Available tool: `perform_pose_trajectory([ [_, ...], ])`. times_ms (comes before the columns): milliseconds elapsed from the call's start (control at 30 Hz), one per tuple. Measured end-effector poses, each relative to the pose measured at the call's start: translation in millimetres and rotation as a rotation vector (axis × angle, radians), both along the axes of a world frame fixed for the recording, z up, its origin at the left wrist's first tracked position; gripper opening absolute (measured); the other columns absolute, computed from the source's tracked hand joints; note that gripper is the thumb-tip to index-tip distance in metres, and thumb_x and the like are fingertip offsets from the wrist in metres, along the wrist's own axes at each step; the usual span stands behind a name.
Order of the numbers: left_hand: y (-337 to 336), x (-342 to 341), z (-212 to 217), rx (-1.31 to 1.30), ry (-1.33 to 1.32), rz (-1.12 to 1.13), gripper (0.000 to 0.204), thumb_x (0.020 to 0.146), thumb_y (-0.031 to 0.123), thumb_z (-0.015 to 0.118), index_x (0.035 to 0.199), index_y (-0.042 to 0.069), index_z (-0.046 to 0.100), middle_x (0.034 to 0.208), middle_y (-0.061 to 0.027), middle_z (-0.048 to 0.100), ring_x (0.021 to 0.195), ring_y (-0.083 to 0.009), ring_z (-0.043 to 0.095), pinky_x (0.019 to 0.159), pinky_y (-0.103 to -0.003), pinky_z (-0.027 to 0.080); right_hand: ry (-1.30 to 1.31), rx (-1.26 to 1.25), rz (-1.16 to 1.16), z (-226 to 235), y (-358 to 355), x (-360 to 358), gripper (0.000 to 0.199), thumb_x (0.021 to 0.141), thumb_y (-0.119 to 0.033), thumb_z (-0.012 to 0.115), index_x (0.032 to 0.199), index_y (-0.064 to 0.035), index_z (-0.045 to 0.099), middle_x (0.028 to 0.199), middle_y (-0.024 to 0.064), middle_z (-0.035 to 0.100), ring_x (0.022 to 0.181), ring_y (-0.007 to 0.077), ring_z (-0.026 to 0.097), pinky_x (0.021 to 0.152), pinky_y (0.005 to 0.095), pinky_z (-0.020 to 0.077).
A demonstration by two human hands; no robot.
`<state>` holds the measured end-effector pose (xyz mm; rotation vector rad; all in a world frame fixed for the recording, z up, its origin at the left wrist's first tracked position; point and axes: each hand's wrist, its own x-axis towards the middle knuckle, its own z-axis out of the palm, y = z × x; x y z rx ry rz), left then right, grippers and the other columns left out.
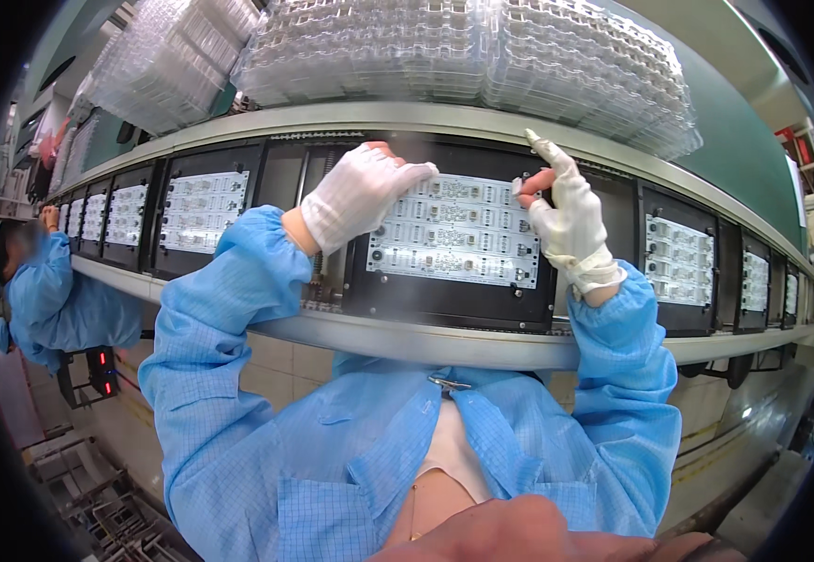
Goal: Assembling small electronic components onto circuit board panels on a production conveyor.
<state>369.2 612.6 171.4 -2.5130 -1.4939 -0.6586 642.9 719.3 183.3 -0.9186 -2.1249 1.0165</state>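
Note:
In front of me a pale circuit board panel (454, 264) with several rows of small parts lies in a black carrier tray (407, 298). My left hand (355, 195), in a white glove with bare fingertips, is at the panel's upper left corner. Its fingers are curled in and the thumb points along the top edge; anything within them is hidden. At the panel's upper right end is my right hand (568, 211), gloved likewise. Thumb and a bare fingertip come together there, while another finger stretches up and away. What they pinch is too small to make out.
More carriers with board panels line the conveyor on the left (203, 211) and right (678, 260). Stacked clear plastic trays (585, 80) stand beyond the far rail (425, 116). A co-worker in a blue smock (74, 290) is at the line's far left.

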Motion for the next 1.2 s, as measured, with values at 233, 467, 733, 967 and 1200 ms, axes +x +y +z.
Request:
perform_pose_trajectory([
  [233, -10, -3, 3, 0.108, -0.281, 0.184, 0.036, 0.078, 0.007, 0.074, 0.114, 0.01, 0.068, 0.093, -0.011, 0.07, 0.088, -0.0303, 0.066, 0.081, -0.04, 0.054, -0.17, 0.435, 0.199, -20, 7, -4, 0.079, 0.07, 0.013, 0.059, 0.143, -0.0151, 0.052, 0.078, 0.006, 0.061, 0.073, 0.0249, 0.058, 0.074, 0.0368, 0.049],
  [467, -18, -11, -6, 0.145, -0.34, 0.198, 0.033, 0.082, 0.004, 0.069, 0.115, 0.011, 0.067, 0.096, -0.0089, 0.069, 0.089, -0.0293, 0.064, 0.081, -0.041, 0.053, -0.345, 0.577, 0.286, -24, 12, -14, 0.076, 0.071, 0.012, 0.057, 0.142, -0.0155, 0.052, 0.076, 0.0055, 0.06, 0.072, 0.0248, 0.058, 0.072, 0.0366, 0.0498],
  [733, -24, -23, -3, 0.134, -0.338, 0.213, 0.036, 0.08, 0.0, 0.071, 0.115, 0.01, 0.069, 0.1, -0.0085, 0.071, 0.093, -0.0281, 0.066, 0.082, -0.038, 0.053, -0.378, 0.486, 0.347, -16, 17, -25, 0.069, 0.073, 0.011, 0.058, 0.138, -0.0124, 0.054, 0.08, 0.0066, 0.063, 0.069, 0.0246, 0.058, 0.069, 0.0375, 0.049],
  [967, -23, -29, 29, 0.149, -0.264, 0.303, 0.032, 0.08, 0.002, 0.068, 0.111, 0.01, 0.068, 0.094, -0.0097, 0.07, 0.09, -0.0284, 0.065, 0.08, -0.04, 0.052, -0.34, 0.765, 0.286, -22, 3, -16, 0.048, 0.079, 0.006, 0.054, 0.124, -0.0076, 0.064, 0.075, 0.005, 0.062, 0.077, 0.0252, 0.061, 0.077, 0.0356, 0.0473],
  [1200, 85, -101, 54, 0.32, -0.088, 0.491, 0.025, 0.088, 0.012, 0.059, 0.112, 0.012, 0.066, 0.093, -0.0136, 0.07, 0.088, -0.03, 0.069, 0.082, -0.041, 0.056, -0.295, 0.604, 0.273, -9, 1, 2, 0.056, 0.074, 0.008, 0.061, 0.127, -0.0106, 0.064, 0.079, 0.006, 0.064, 0.077, 0.0263, 0.062, 0.075, 0.0388, 0.0494],
])
